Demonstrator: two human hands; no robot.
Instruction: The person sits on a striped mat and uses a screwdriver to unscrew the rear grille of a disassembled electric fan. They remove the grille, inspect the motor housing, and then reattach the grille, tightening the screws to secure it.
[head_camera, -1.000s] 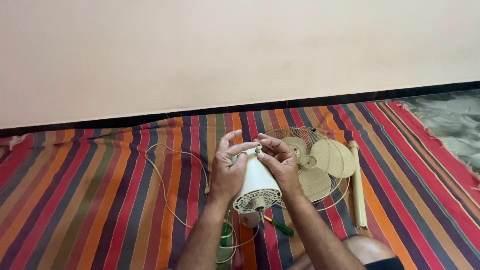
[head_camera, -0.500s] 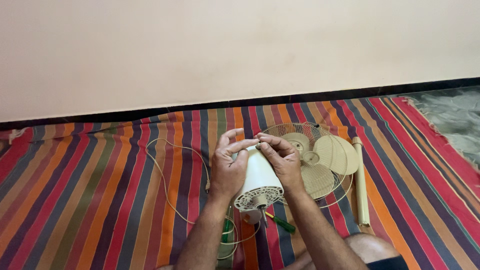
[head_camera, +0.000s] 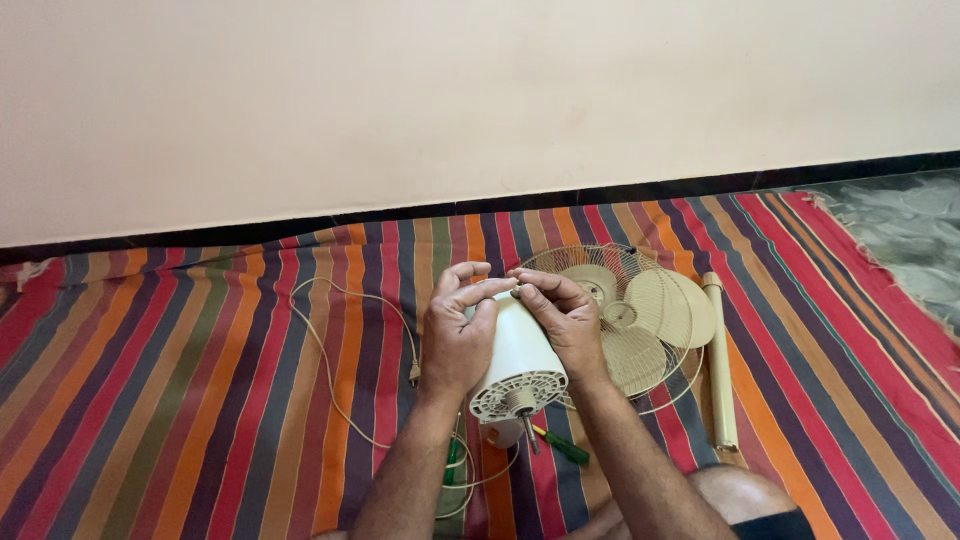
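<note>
At frame centre, my left hand (head_camera: 458, 335) and right hand (head_camera: 560, 318) clamp the cream plastic fan motor housing (head_camera: 520, 362) above the striped woven mat (head_camera: 180, 400).

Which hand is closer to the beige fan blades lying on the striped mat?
The right hand. It rests on the white fan motor housing, on the side next to the fan blades. The left hand grips the housing's far side, farther from the blades.
</note>
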